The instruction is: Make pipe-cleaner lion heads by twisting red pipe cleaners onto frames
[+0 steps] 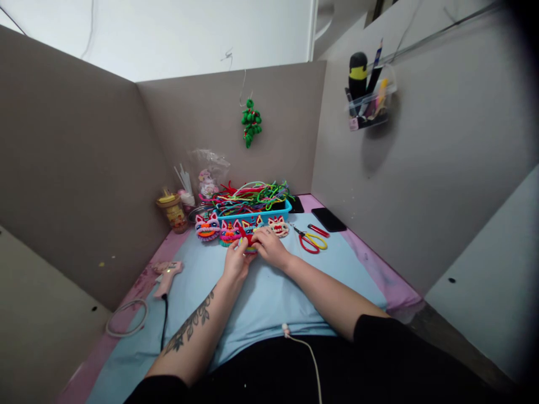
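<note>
Both my hands meet over the blue cloth, around a small red piece [249,241] with yellow and other colours along its lower edge. My left hand [237,259] grips it from the left, fingers closed on it. From the right, my right hand [270,247] has its fingertips pressed on the same piece, and its fingers partly cover it. Just behind the hands stand several fuzzy animal heads, among them a purple and orange one [208,227] and a cream one with red [278,226]. A blue basket [255,215] of coloured fuzzy stems is behind them.
Red and yellow scissors [310,241], a red tool [319,230] and a black phone [329,219] lie to the right. At the left are a pink glue gun [168,278] with its cord and a lidded cup [173,213]. Grey panels [227,129] enclose the table.
</note>
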A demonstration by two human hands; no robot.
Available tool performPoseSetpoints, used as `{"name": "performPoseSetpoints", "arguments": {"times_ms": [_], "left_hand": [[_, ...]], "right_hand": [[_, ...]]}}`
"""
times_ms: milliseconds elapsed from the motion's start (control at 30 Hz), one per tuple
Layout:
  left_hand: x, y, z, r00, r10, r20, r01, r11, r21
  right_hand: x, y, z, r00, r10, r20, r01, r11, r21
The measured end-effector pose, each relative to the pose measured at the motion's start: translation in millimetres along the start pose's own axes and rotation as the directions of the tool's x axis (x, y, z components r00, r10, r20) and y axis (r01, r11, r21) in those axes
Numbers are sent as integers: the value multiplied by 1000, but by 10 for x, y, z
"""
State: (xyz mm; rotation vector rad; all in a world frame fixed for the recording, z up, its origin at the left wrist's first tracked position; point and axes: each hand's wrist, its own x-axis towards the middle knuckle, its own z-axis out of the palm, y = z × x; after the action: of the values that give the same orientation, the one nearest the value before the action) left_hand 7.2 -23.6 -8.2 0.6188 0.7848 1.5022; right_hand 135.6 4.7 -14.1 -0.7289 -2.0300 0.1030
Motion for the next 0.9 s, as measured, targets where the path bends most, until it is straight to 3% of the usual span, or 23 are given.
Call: {"name": "performPoseSetpoints", "arguments": {"times_ms": [433, 900], "left_hand": [[33, -23, -40, 1000, -28, -13, 28, 1000, 5], [35, -52, -35, 998, -43, -41, 44, 998, 35]], "right_hand": [[-29, 7, 20, 998, -57, -28, 56, 998, -17], [-8, -10, 3, 999, 43, -16, -41, 993, 107]]}}
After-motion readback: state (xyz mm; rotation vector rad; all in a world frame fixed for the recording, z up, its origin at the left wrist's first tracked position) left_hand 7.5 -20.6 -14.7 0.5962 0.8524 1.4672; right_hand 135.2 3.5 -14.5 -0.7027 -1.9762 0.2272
